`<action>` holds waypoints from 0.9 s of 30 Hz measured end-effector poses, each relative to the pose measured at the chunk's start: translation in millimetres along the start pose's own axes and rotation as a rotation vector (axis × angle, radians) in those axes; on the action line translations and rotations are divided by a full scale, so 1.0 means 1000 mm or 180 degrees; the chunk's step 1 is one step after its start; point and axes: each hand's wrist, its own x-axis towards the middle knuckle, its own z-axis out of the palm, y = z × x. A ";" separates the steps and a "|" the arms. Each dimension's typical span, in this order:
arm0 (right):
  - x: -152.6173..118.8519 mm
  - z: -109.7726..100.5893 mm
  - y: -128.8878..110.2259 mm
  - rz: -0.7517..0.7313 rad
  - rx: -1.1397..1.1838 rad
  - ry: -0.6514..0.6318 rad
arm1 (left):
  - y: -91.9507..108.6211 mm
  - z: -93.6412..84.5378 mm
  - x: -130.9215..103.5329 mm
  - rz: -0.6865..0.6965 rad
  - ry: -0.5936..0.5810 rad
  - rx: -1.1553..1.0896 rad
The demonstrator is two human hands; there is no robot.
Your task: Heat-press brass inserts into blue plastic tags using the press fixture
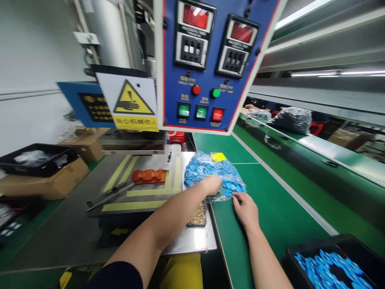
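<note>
A clear plastic bag (195,168) full of small flat blue plastic pieces (230,188) lies on its side, with pieces lying at its near end. Over that end my left hand (212,185) has its fingers curled in, and what they hold is hidden. My right hand (247,209) is at the near right edge of the pieces, thumb and forefinger closed on a blue plastic piece. Below my left forearm sits a dark tray of small brass-coloured parts (198,215), partly covered by the arm.
A machine's blue control panel (201,100) hangs ahead. On its work plate (147,194) at left are an orange-brown fixture (148,176) and a metal bar (110,195). A black bin (293,261) with blue parts stands lower right on the green conveyor belt (270,200).
</note>
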 end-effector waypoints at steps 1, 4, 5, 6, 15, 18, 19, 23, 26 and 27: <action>0.001 0.001 0.002 -0.0006 0.0054 0.0046 | 0.004 -0.005 -0.004 -0.0077 0.0034 0.0030; 0.004 0.002 0.008 0.0018 0.0224 0.0185 | 0.016 -0.017 -0.032 -0.0102 0.0203 0.0005; 0.004 0.001 0.008 0.0014 0.0273 0.0254 | 0.018 -0.020 -0.048 -0.0022 0.0317 -0.0078; 0.004 -0.002 0.007 -0.0013 0.0316 0.0341 | 0.019 -0.023 -0.069 0.0167 0.0562 -0.0269; 0.004 -0.020 -0.133 -0.1530 0.1163 0.0358 | -0.078 -0.063 -0.274 -0.0548 0.1446 -0.0481; 0.017 0.003 -0.205 -0.2089 0.1336 0.0042 | -0.121 -0.079 -0.285 -0.0793 0.1515 0.0029; 0.024 0.013 -0.224 -0.2175 0.1307 -0.0043 | -0.132 -0.084 -0.284 -0.0832 0.1512 0.0137; 0.052 0.047 -0.273 -0.2356 0.0975 -0.0345 | -0.152 -0.099 -0.270 -0.0879 0.1369 0.0241; 0.064 0.061 -0.284 -0.2433 0.0719 -0.0571 | -0.157 -0.102 -0.262 -0.0924 0.1272 0.0078; 0.067 0.064 -0.285 -0.2454 0.0699 -0.0631 | -0.159 -0.101 -0.261 -0.0938 0.1272 -0.0023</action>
